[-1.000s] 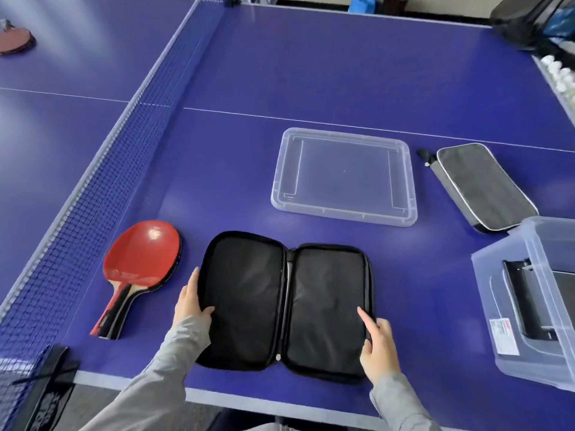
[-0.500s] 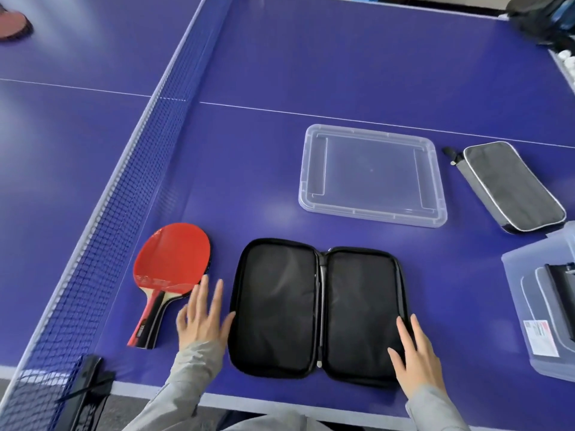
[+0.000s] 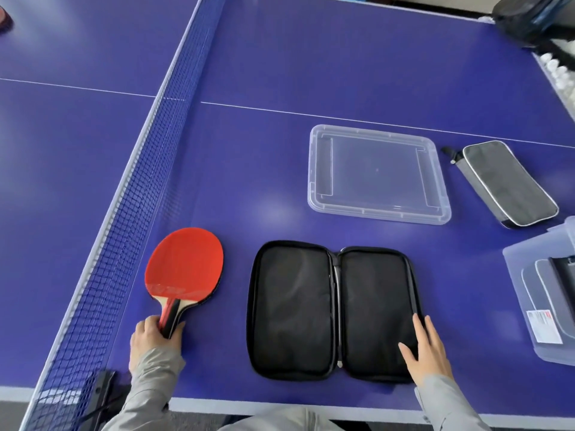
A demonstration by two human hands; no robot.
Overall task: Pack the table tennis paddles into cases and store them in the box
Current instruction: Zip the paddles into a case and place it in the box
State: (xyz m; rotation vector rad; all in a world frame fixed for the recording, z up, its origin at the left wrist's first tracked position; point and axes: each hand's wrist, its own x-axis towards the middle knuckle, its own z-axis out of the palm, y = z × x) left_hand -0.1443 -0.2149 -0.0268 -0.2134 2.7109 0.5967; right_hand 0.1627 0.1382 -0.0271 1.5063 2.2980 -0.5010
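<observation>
Beside the net [image 3: 124, 244], the red paddle [image 3: 186, 262] lies flat on the counter [image 3: 280, 73], handle toward the near edge, where the left hand [image 3: 155, 337] curls round it, apparently to lift it. Bare counter separates it from the black case [image 3: 333, 309], spread open and flat, so a short sideways carry looks unobstructed. Beyond lies a clear lid [image 3: 376, 175]. The right hand [image 3: 429, 353] presses straight-fingered on the case's right half, probably steadying it. Past a closed grey case [image 3: 510, 185], the box [image 3: 518, 293] waits, one case already inside.
</observation>
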